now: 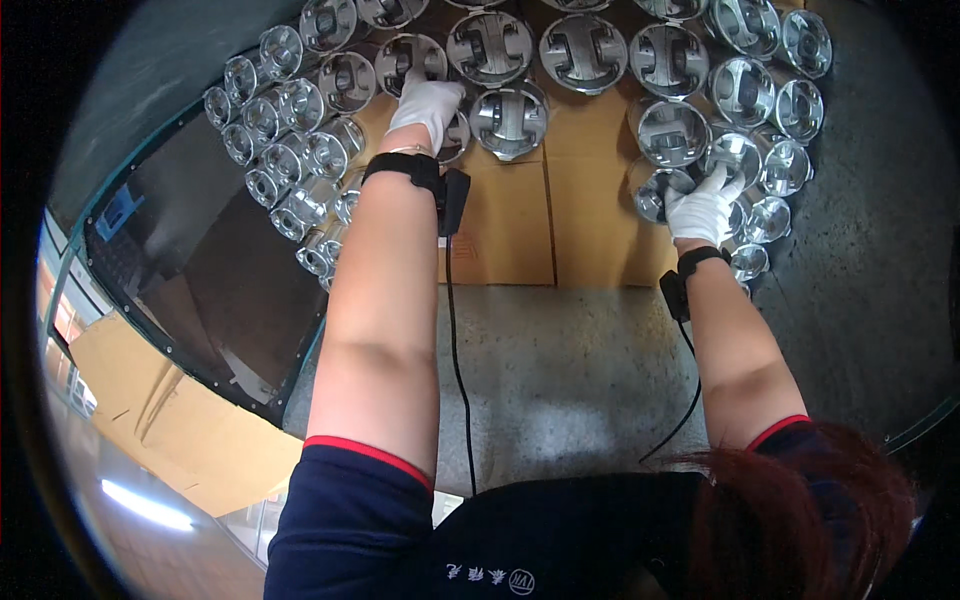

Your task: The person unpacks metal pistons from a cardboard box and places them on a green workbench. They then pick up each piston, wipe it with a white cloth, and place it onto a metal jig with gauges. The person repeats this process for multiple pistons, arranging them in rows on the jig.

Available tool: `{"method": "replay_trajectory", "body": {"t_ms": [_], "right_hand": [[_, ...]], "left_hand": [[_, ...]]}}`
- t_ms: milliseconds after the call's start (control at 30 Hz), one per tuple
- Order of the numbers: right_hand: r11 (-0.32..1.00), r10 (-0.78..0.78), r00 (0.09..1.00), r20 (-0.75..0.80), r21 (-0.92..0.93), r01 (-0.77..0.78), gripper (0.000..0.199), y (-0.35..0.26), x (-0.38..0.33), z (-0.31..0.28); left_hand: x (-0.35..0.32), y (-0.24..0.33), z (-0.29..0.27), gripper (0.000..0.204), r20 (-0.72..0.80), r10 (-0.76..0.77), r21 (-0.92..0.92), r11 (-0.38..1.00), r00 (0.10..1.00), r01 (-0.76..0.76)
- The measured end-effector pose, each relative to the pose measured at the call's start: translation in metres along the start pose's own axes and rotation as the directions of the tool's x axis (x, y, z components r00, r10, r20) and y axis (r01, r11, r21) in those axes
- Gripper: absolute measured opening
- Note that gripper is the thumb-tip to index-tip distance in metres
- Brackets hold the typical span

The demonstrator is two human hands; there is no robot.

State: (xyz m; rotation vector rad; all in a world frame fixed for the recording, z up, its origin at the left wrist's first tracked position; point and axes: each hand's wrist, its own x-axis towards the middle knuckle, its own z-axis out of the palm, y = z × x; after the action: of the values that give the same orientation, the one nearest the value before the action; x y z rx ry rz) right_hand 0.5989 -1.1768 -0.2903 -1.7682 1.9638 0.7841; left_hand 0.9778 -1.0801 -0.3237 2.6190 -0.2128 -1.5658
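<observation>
Silvery metal pistons stand in rows, their hollow ends facing me. My left hand, in a white glove, reaches over a piston at the upper left. Its fingers curl into that piston's hollow, closed on the near rim, and the thumb lies to the right. Another piston is partly hidden beside the wrist. My right hand, also gloved in white, rests among the smaller pistons at right, its fingers apart. The thumb touches the edge of a small piston; the fingertips meet another piston behind it.
Brown cardboard lies under the pistons, with a grey metal surface in front. More pistons line the left side; large ones stand at the back. Black cables hang from both wrist straps. A cardboard sheet sits lower left.
</observation>
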Motion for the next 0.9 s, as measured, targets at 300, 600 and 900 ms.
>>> {"method": "replay_trajectory", "body": {"t_ms": [300,600,900], "right_hand": [[0.999,0.031,0.999,-0.021,0.031,-0.031,0.09,0.018,-0.004,0.023],[0.999,-0.031,0.987,0.156,0.044,0.024,0.115,0.028,0.011,0.01],[0.98,-0.146,0.945,0.291,0.174,0.098,0.126,0.089,-0.07,0.0]], "left_hand": [[-0.062,0.002,0.031,0.1,-0.19,0.092,-0.08,0.991,0.977,-0.109],[-0.057,0.001,0.06,0.093,-0.394,0.05,0.104,0.995,0.918,-0.01],[-0.151,-0.044,0.071,0.077,-0.135,0.173,0.044,0.985,0.976,-0.169]]}}
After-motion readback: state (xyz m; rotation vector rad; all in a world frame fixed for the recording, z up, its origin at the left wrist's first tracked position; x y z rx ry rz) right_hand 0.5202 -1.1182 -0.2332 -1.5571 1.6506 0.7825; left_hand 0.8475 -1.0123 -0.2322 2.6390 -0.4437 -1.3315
